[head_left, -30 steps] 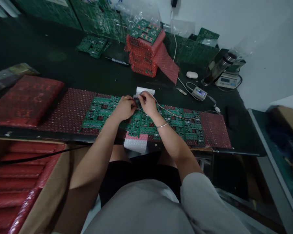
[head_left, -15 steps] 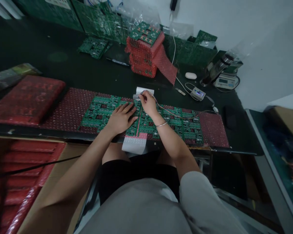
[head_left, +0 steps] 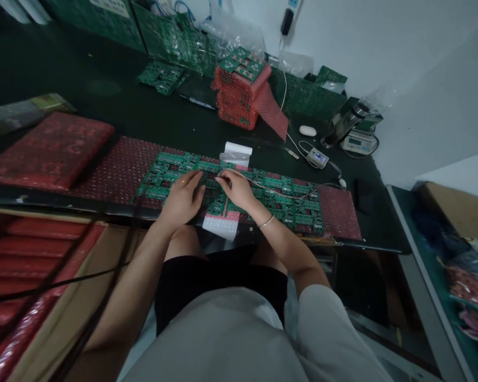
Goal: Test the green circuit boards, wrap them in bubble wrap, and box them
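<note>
Green circuit boards (head_left: 290, 185) lie in a row on red bubble wrap (head_left: 125, 164) along the table's front edge. My right hand (head_left: 239, 191) is over the middle boards, thumb and fingers pinched on the end of a thin cable (head_left: 276, 192). The cable's tip is hidden by my fingers. The cable runs right across the boards, towards a small grey device with a lit screen (head_left: 317, 158). My left hand (head_left: 183, 196) is at the boards just left of it, fingers stretched out and thumb apart. White paper (head_left: 221, 227) sticks out beneath the boards.
A red-wrapped pack (head_left: 51, 151) lies at the left. Behind the boards stand a red bubble-wrapped stack (head_left: 237, 101), loose boards (head_left: 161, 77), a pen (head_left: 198, 102), a white oval object (head_left: 307, 130) and a bottle (head_left: 344, 124). An open carton (head_left: 91, 260) is below left.
My right hand has come down from the boards' far edge with the cable end, nearer the front. My left hand has shifted left, its fingers less flat on the board. The view has shifted slightly.
</note>
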### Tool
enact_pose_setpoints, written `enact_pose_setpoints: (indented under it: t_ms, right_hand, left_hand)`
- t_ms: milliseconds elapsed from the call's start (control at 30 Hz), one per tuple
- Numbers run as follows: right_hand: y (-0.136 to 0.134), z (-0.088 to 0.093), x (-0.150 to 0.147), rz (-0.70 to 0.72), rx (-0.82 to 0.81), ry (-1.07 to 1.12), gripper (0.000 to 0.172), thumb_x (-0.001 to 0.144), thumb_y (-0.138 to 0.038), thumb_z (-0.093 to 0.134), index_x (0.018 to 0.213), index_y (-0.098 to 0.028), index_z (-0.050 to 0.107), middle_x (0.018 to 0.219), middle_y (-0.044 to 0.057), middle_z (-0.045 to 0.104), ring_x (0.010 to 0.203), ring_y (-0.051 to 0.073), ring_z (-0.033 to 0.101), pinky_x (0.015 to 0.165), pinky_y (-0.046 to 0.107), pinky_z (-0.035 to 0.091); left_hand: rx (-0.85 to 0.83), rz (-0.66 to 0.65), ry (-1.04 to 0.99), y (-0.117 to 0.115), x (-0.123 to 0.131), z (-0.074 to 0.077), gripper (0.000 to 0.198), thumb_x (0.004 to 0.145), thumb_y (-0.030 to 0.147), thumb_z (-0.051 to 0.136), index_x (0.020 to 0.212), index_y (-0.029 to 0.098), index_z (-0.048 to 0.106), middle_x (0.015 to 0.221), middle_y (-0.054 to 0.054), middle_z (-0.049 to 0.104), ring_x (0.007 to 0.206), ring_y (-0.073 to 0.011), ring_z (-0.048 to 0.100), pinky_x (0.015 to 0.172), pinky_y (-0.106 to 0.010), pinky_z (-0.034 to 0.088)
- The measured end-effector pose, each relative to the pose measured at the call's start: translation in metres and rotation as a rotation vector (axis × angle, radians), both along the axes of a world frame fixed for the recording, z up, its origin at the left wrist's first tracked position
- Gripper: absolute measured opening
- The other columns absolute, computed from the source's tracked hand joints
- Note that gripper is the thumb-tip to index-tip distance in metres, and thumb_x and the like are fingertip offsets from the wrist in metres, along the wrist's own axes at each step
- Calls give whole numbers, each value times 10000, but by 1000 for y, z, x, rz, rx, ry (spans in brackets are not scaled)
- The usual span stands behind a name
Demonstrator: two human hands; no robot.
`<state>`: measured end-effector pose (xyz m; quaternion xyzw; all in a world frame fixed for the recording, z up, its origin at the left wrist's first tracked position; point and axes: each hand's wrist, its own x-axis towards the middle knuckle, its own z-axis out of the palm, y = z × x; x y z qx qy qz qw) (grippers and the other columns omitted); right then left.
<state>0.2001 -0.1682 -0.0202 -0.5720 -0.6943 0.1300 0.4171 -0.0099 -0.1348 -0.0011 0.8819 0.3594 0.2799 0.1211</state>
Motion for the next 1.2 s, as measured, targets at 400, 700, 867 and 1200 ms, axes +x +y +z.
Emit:
enact_pose_setpoints:
  t_ms: [400, 700, 867, 1200]
  right_hand:
    - [0, 1, -14, -3, -53, -126, 225, 1103, -363, 592, 971, -216, 700, 1033, 74, 767, 1067, 249, 684, 1015, 366, 510]
    - [-23, -5, -16, 51, -57, -183, 231, 1108, -362, 581, 964, -223, 696, 1052, 83, 776, 1079, 258, 690, 1058, 397, 507]
    - [-21, -9, -16, 45, -47, -150, 220, 1093, -385, 612, 973, -225, 704, 1073, 78, 781, 1081, 254, 674, 1067, 401, 486]
    - [-18, -15, -15, 11, -55, -152, 296, 1109, -462, 561, 985, -229, 697, 1000, 61, 760, 1032, 245, 645, 1020, 377, 485]
  left_hand:
    - [-30, 64, -78, -66, -40, -4, 368, 1081, 429, 490, 1269, 203, 712, 1376, -134, 677, 1316, -333, 620, 1158, -538, 514]
    - [-43, 25, -100, -86, -44, -2, 320, 1090, 395, 516, 1242, 214, 731, 1357, -130, 683, 1278, -326, 638, 1112, -537, 541]
    - [-19, 8, -108, -91, -41, -4, 285, 1087, 381, 548, 1208, 218, 747, 1285, -122, 708, 1209, -317, 656, 1062, -517, 557]
    - [-23, -332, -76, -107, 2, -32, 138, 1056, 247, 634, 1074, 217, 767, 1108, -94, 731, 1109, -269, 689, 999, -449, 581]
